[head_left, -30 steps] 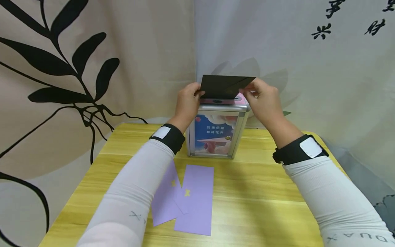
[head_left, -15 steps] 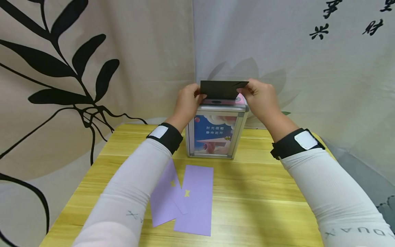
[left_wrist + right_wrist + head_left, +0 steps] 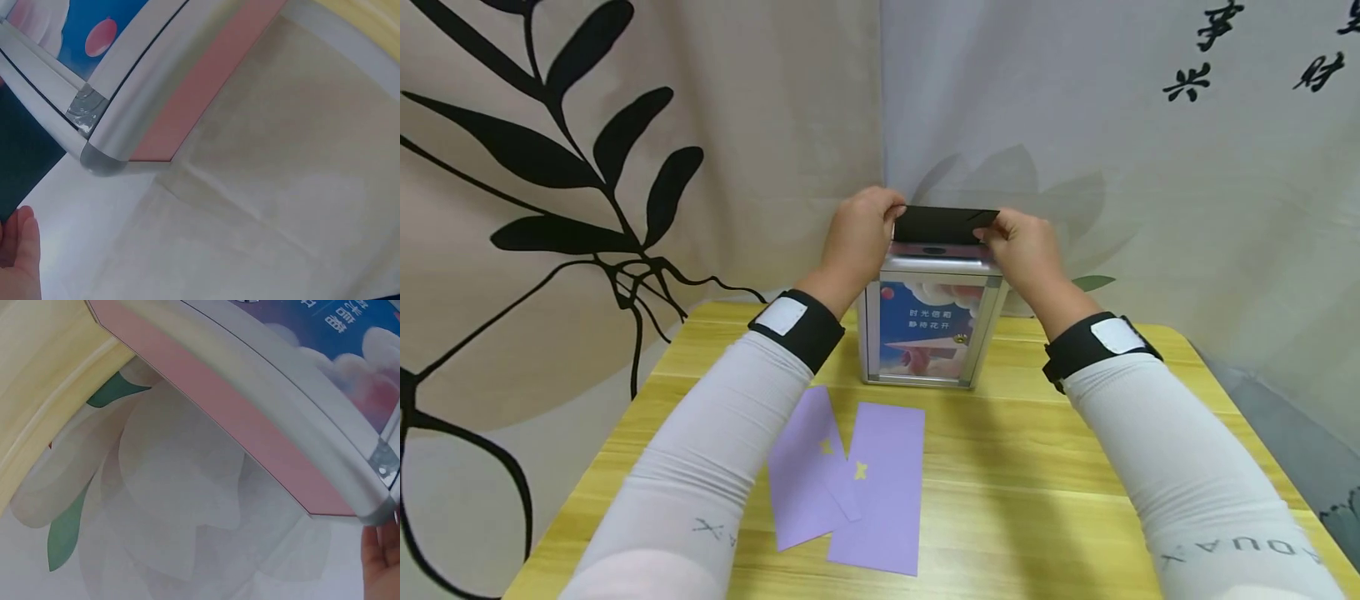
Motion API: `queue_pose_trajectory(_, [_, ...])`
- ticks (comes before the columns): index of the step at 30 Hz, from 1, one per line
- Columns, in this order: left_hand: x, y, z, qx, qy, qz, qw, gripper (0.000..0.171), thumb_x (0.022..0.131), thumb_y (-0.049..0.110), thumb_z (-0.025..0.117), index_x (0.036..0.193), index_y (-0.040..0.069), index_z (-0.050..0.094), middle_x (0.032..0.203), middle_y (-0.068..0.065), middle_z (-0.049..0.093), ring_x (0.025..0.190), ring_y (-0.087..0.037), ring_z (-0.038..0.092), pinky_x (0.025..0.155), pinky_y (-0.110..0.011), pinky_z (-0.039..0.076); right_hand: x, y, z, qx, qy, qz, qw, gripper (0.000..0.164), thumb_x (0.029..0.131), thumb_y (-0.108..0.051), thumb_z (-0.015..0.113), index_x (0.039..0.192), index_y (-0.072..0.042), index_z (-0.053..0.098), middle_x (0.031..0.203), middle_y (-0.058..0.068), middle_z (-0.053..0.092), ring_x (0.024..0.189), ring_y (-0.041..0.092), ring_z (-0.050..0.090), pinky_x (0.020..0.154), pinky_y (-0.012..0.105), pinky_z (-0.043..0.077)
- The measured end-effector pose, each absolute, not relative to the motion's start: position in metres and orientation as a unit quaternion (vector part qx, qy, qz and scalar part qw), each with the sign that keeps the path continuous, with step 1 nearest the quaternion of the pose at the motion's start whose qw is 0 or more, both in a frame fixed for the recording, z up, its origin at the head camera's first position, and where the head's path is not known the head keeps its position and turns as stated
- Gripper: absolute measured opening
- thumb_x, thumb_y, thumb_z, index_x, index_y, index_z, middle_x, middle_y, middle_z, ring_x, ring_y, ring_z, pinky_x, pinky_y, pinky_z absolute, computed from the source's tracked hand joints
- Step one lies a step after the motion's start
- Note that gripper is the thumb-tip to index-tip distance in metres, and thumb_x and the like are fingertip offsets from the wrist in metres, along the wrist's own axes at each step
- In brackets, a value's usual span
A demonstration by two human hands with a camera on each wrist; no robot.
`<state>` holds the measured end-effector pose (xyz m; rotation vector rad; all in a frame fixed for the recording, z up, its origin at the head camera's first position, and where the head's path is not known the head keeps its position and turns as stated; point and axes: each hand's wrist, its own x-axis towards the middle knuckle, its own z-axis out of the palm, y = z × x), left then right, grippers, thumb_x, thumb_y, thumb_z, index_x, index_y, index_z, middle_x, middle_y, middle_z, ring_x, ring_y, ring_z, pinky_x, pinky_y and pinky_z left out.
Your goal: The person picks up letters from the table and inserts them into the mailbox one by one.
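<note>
A black envelope point(image 3: 943, 225) stands upright over the top of a silver-framed letter box point(image 3: 929, 265), its lower edge at the pink top. My left hand point(image 3: 863, 235) pinches the envelope's upper left corner. At the right end, my right hand point(image 3: 1024, 250) pinches its edge between thumb and fingers. In the left wrist view, the dark envelope point(image 3: 25, 150) meets the left fingertips beside the box corner. The right wrist view shows the right hand point(image 3: 381, 565) near the box's top corner, the envelope hidden there.
Two purple envelopes point(image 3: 880, 492) with small yellow butterfly marks lie overlapping on the wooden table point(image 3: 1015, 467) in front of the box. A printed cloth backdrop point(image 3: 790, 125) hangs close behind the table.
The black envelope has come down, with less of it showing above the box. My left hand has shifted up to its top corner, and my right hand has moved lower and slightly inward.
</note>
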<state>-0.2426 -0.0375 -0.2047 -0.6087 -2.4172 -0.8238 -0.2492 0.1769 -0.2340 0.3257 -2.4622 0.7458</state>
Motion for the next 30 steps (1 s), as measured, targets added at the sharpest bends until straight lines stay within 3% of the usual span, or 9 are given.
queue_pose_trajectory(4, [-0.244,-0.037,-0.205,-0.221,-0.895,-0.298,0.247,0.019,0.099,0.009,0.054,0.106,0.001,0.070,0.106,-0.011,0.069,0.101,-0.023,0.063,0.093,-0.027,0.048,-0.251,0.176,-0.234,0.101,-0.922,0.281,0.247,0.015,0.095,-0.011,0.062,0.100,0.000,0.069,0.094,0.020,0.070,0.082,0.033,0.057,0.072,0.042,0.041])
queue_pose_trajectory(10, [-0.248,-0.036,-0.211,-0.214,-0.896,-0.309,0.234,0.018,0.098,0.006,0.055,0.107,0.001,0.070,0.108,-0.010,0.070,0.102,-0.022,0.064,0.093,-0.026,0.048,-0.241,0.177,-0.227,0.106,-0.914,0.309,0.238,0.033,0.096,-0.012,0.060,0.128,-0.005,0.058,0.116,0.018,0.066,0.106,0.036,0.059,0.086,0.046,0.047])
queue_pose_trajectory(12, [-0.249,-0.035,-0.214,-0.211,-0.898,-0.314,0.226,0.018,0.098,0.005,0.054,0.108,0.002,0.069,0.109,-0.010,0.070,0.103,-0.021,0.064,0.093,-0.025,0.048,-0.237,0.178,-0.225,0.122,-0.913,0.292,0.259,0.037,0.096,-0.012,0.060,0.132,-0.005,0.056,0.119,0.016,0.066,0.099,0.036,0.062,0.079,0.043,0.048])
queue_pose_trajectory(14, [-0.250,-0.035,-0.216,-0.208,-0.897,-0.320,0.221,0.019,0.098,0.005,0.054,0.109,0.002,0.069,0.110,-0.010,0.069,0.105,-0.021,0.063,0.093,-0.025,0.048,-0.236,0.180,-0.224,0.141,-0.911,0.263,0.283,0.036,0.095,-0.012,0.062,0.130,-0.005,0.058,0.119,0.015,0.066,0.085,0.035,0.062,0.070,0.040,0.046])
queue_pose_trajectory(17, [-0.252,-0.034,-0.220,-0.207,-0.895,-0.326,0.225,0.019,0.098,0.004,0.054,0.109,0.002,0.069,0.110,-0.010,0.069,0.106,-0.021,0.063,0.093,-0.026,0.049,-0.234,0.181,-0.224,0.163,-0.912,0.215,0.310,0.028,0.096,-0.010,0.060,0.123,-0.004,0.063,0.116,0.016,0.068,0.080,0.036,0.063,0.066,0.041,0.045])
queue_pose_trajectory(21, [-0.255,-0.033,-0.226,-0.206,-0.889,-0.345,0.220,0.020,0.098,0.005,0.053,0.110,0.002,0.069,0.111,-0.010,0.069,0.107,-0.021,0.063,0.094,-0.026,0.048,-0.234,0.180,-0.223,0.170,-0.919,0.170,0.313,0.021,0.096,-0.008,0.058,0.114,-0.004,0.069,0.111,0.016,0.069,0.101,0.036,0.065,0.084,0.049,0.050])
queue_pose_trajectory(30, [-0.266,-0.032,-0.241,-0.199,-0.901,-0.324,0.207,0.021,0.100,0.007,0.052,0.107,0.001,0.070,0.109,-0.011,0.069,0.104,-0.023,0.063,0.093,-0.029,0.048,-0.244,0.178,-0.236,0.172,-0.925,0.124,0.316,0.018,0.093,-0.002,0.060,0.106,-0.006,0.071,0.104,0.013,0.071,0.093,0.033,0.068,0.075,0.047,0.053])
